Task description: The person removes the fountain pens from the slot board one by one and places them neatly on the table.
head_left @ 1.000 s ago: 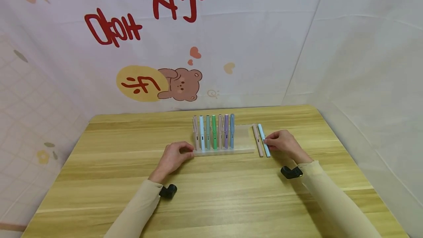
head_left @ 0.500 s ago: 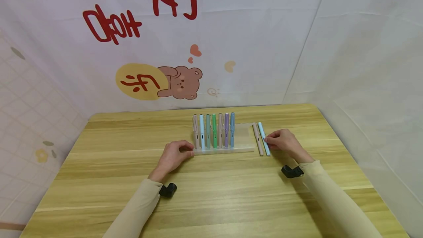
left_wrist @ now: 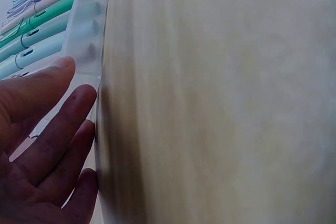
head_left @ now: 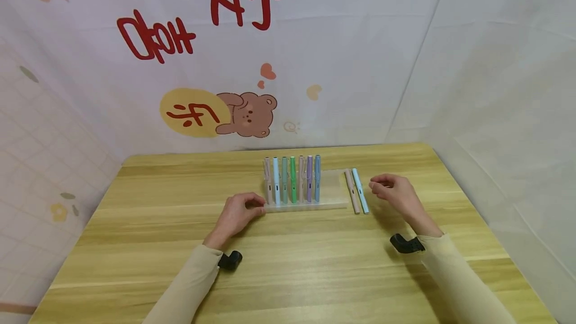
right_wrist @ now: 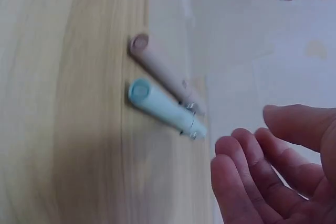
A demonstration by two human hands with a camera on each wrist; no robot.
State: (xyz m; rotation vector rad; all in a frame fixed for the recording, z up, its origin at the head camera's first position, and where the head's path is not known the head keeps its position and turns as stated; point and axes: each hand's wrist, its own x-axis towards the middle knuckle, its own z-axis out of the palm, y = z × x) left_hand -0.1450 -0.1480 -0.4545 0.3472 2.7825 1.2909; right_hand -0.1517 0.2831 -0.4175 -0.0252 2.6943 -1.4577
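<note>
A clear plastic pen stand [head_left: 333, 206] holds several capped pens upright in a row: pinkish beige, light blue, grey-green, green [head_left: 293, 180], purple [head_left: 309, 179] and blue. My left hand [head_left: 237, 213] rests at the stand's left end, thumb and fingertips against its corner, fingers fairly straight in the left wrist view. Right of the stand, a beige pen [head_left: 352, 192] and a light blue pen [head_left: 361, 191] lie side by side on the table. My right hand [head_left: 396, 194] hovers just right of the light blue pen, apart from it, fingers loosely bent around nothing.
The wood-grain table [head_left: 288, 269] meets a white cloth backdrop [head_left: 342, 64] at its back edge, printed with a bear and red characters. Both wrists carry black cameras. Light-coloured sleeves cover the forearms.
My right hand has let go of the light blue pen and drawn back a little to the right. The left hand stays at the stand's end.
</note>
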